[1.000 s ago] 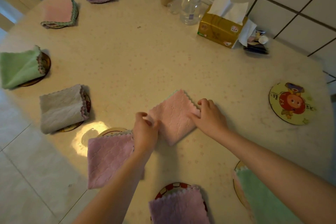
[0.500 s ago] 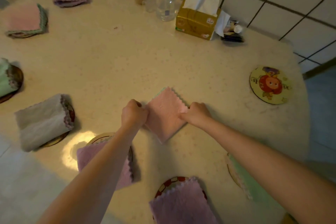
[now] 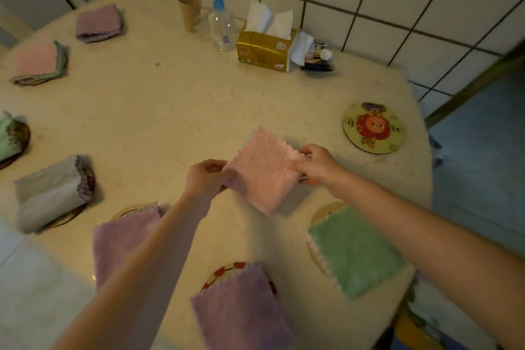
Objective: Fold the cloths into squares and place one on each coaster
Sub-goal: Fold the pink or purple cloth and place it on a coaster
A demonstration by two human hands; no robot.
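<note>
A pink cloth [image 3: 262,173] folded into a square is held just above the middle of the round table [image 3: 170,99]. My left hand [image 3: 206,179] pinches its left corner and my right hand [image 3: 318,165] pinches its right corner. One round coaster [image 3: 373,128] with a cartoon picture lies bare at the right. Folded cloths cover the other coasters: green [image 3: 355,256] at the near right, purple [image 3: 241,310] at the near edge, purple [image 3: 125,239] under my left forearm, grey [image 3: 49,193], green [image 3: 7,139], pink [image 3: 38,62] and purple [image 3: 98,23] round the left side.
At the back of the table, against the tiled wall, stand a brown paper cup [image 3: 189,10], a clear pump bottle [image 3: 223,25], a gold tissue box [image 3: 265,47] and some small dark items [image 3: 318,61]. The table edge drops to a blue floor on the right.
Both hands went from pressing the pink cloth's corners on the table to pinching them and lifting it slightly. The camera swung right, bringing the green cloth at the near right into view.
</note>
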